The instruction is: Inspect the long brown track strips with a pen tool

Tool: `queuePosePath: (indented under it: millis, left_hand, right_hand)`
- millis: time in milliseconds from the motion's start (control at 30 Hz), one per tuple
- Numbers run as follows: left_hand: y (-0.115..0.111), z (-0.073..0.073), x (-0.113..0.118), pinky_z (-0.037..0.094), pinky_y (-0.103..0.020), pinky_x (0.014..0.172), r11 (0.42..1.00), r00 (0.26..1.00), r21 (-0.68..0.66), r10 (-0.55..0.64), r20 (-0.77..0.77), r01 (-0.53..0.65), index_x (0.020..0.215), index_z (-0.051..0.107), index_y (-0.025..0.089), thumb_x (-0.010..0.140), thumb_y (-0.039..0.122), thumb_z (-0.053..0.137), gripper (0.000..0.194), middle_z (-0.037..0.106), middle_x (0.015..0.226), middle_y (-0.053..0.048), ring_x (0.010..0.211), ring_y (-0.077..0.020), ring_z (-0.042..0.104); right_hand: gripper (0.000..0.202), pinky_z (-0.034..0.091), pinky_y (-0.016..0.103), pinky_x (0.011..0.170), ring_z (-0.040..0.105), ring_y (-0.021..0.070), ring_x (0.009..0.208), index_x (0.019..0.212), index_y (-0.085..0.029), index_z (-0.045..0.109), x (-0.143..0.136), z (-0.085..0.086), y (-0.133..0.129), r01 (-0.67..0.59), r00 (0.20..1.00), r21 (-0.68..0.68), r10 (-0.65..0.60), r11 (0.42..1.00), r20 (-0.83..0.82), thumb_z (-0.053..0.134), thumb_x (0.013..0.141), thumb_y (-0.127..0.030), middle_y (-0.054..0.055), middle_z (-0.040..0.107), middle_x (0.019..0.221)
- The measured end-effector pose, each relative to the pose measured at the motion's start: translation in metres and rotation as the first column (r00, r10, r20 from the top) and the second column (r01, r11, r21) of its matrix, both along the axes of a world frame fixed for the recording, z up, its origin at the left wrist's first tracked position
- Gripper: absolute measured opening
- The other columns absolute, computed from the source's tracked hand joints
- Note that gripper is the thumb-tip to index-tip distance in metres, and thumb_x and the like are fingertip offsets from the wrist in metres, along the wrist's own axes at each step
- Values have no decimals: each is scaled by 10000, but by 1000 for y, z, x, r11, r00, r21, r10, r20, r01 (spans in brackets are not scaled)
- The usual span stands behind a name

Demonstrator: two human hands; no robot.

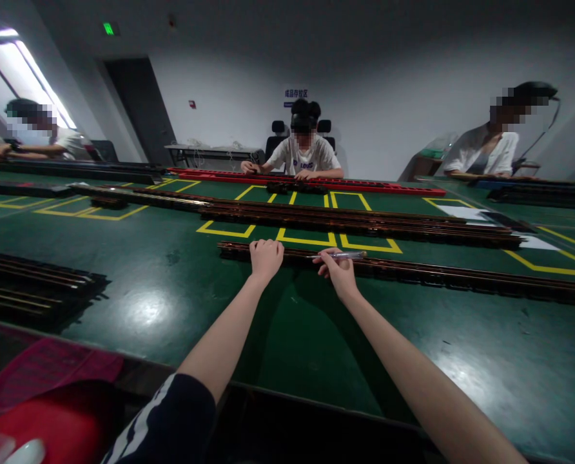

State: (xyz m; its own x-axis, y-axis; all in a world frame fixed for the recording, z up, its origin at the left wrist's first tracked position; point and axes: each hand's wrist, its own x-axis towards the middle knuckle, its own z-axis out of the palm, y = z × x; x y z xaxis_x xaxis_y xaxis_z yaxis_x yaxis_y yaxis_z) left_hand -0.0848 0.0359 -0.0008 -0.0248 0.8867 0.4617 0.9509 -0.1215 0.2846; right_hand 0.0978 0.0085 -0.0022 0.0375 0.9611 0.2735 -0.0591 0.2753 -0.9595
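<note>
At a green table (195,293), the left hand (267,259) is curling over a long dark strip (413,270) near its left end, though whether it is gripping I cannot tell; the right hand (338,274) is pinching a slim clear tool (350,255) over the same strip, which is lying crosswise on the table; opposite, a co-worker (302,153) is sitting beyond a red rail (379,186)

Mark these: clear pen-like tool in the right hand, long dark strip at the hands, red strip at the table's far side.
Clear pen-like tool (349,255): head view, on its clear body.
Long dark strip (423,271): head view, on its top.
Red strip (372,185): head view, right of its middle.
</note>
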Motion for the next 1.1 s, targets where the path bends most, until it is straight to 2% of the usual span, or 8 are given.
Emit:
queuePosePath:
  millis: [133,700,800,1000,1100]
  left_hand:
    - [-1,2,0,369,-460,955,1000,1000,-23,-5,2,5,817,685,158,942,271,283,436,722,937,-115,923,-244,627]
    - [1,0,0,367,-461,946,1000,1000,-12,6,-16,-6,809,684,172,939,284,274,444,723,924,-107,908,-245,623]
    - [0,0,1,367,-460,934,1000,1000,-1,16,-23,-16,796,687,169,937,277,273,451,724,929,-116,912,-252,621]
    - [1,-1,1,368,-459,939,1000,1000,5,13,-9,-13,786,686,169,938,279,272,454,726,926,-113,904,-246,622]
    - [1,-1,0,372,-460,939,1000,1000,-4,9,-3,-9,793,686,171,939,289,276,451,725,919,-113,900,-247,624]
  right_hand:
    - [291,411,200,434,580,102,508,805,-193,593,2,-2,-1,-60,997,21,59,998,47,661,728,-466,26,694,753]
    - [400,451,232,458,593,124,543,822,-200,585,3,2,-4,-60,989,27,56,998,135,676,695,-568,36,684,771]
    - [387,424,224,431,579,116,504,808,-199,562,1,1,-1,-35,993,22,33,999,109,658,709,-560,27,675,745]
    - [338,386,202,396,552,98,457,779,-191,538,-1,-2,2,90,995,23,-91,996,50,603,766,-522,-1,621,666]
    - [375,406,203,404,567,103,481,799,-192,537,1,-4,2,51,995,52,-55,997,84,602,760,-559,0,621,691]
